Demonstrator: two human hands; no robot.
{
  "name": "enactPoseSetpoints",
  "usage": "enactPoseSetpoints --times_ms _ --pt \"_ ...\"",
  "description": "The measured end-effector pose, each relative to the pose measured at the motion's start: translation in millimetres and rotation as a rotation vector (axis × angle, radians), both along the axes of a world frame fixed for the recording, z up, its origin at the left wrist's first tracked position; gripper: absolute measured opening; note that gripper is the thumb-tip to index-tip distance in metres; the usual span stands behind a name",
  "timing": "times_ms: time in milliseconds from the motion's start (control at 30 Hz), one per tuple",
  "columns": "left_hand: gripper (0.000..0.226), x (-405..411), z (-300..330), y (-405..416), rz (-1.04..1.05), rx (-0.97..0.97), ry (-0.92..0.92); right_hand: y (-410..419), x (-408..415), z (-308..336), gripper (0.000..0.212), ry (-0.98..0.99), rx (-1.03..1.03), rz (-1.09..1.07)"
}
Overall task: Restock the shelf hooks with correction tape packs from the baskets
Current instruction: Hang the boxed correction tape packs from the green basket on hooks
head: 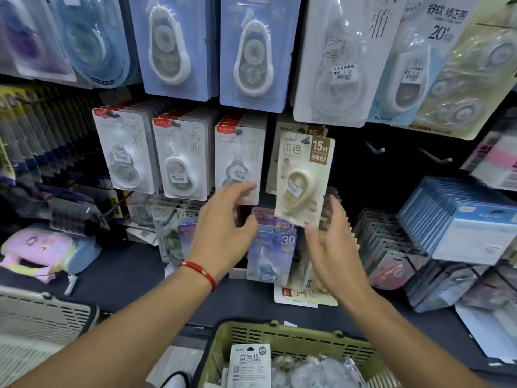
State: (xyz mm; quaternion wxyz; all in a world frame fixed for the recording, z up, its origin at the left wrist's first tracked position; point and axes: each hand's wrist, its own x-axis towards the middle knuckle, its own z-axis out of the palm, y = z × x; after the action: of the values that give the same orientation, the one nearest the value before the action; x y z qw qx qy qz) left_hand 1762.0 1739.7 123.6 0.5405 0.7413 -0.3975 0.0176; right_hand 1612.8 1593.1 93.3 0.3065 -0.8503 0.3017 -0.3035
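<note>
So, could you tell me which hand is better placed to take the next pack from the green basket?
Probably the right hand: it hangs open, holding nothing, more directly above the green basket and its beige 15M pack. The left hand, also open, sits further left, nearer the white packs.

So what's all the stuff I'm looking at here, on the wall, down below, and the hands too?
Cream 15M pack: one in front, another behind it, on a middle-row hook.
White packs: three hooks, full, left of the cream one.
Blue-backed packs: two hooks, top row.
Bare hooks: two, dark, right of the cream pack.
Purple 30 pack: one in front, lower row, between the hands.
Blue boxes: a stack, right side.
Green basket: one, bottom centre, holding packs.
Grey basket: one, bottom left.
Pastel pouch: one, pink and blue, left on the ledge.
Left hand: fingers loose, holding nothing, red bracelet on the wrist.
Right hand: fingers loose, just below the cream pack.
</note>
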Motion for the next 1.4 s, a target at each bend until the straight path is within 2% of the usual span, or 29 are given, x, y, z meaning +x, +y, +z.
enactPoseSetpoints --times_ms 33,100,133,200,333,433,533,600,667,733,800,900,967,1000,1067,1133,1200,1267,1333,1400 --pt "0.057 5 2 2 0.038 0.034 -0.116 -3 -2 -3 0.071 0.124 -0.213 -0.035" --pt "0.065 14 3 3 0.064 0.108 -0.259 -8 2 0 0.072 0.182 -0.649 -0.018" --pt "0.068 18 3 3 0.062 0.151 -0.301 -9 8 3 0.071 0.171 -0.793 0.03" --pt "0.075 21 0 3 0.049 0.231 -0.338 -13 26 10 0.071 0.209 -0.907 0.077" --pt "0.082 24 -6 2 0.026 0.271 -0.333 -22 59 21 0.075 0.421 -0.859 0.01" --pt "0.083 26 -9 4 0.01 0.271 -0.344 -29 66 27 0.073 0.466 -0.854 0.027" --pt "0.078 27 -10 11 -0.012 0.259 -0.324 -25 58 20 0.067 0.396 -0.843 0.089" --pt "0.069 27 -10 19 -0.034 0.272 -0.315 -18 45 4 0.057 0.292 -0.788 0.125" --pt "0.059 27 -14 30 -0.116 0.368 -0.32 -8 29 -20 0.043 0.295 -0.665 0.192" --pt "0.05 26 -22 43 -0.249 0.526 -0.297 3 15 -46 0.031 0.458 -0.468 0.327" --pt "0.046 24 -34 56 -0.388 0.748 -0.294 18 3 -77 0.03 0.749 -0.302 0.522" --pt "0.047 17 -60 75 -0.578 1.135 -0.312 52 -19 -136 0.055 1.149 -0.202 0.734" --pt "0.049 13 -78 85 -0.644 1.295 -0.303 77 -32 -174 0.08 1.326 -0.256 0.688" --pt "0.051 10 -86 88 -0.658 1.355 -0.294 88 -36 -189 0.087 1.374 -0.29 0.595" --pt "0.053 4 -99 92 -0.668 1.433 -0.265 104 -38 -208 0.084 1.323 -0.244 0.331" --pt "0.052 -1 -107 94 -0.657 1.434 -0.242 114 -36 -219 0.066 1.116 -0.11 0.146" --pt "0.05 -6 -111 95 -0.61 1.388 -0.201 123 -35 -225 0.062 0.885 0.054 0.035" --pt "0.047 -14 -116 94 -0.542 1.349 -0.148 131 -33 -223 0.061 0.626 0.406 -0.048" --pt "0.041 -25 -125 93 -0.48 1.321 -0.054 130 -32 -217 0.041 0.41 0.737 -0.081" --pt "0.031 -39 -135 92 -0.421 1.24 0.119 125 -33 -203 0.025 0.253 0.84 -0.098"
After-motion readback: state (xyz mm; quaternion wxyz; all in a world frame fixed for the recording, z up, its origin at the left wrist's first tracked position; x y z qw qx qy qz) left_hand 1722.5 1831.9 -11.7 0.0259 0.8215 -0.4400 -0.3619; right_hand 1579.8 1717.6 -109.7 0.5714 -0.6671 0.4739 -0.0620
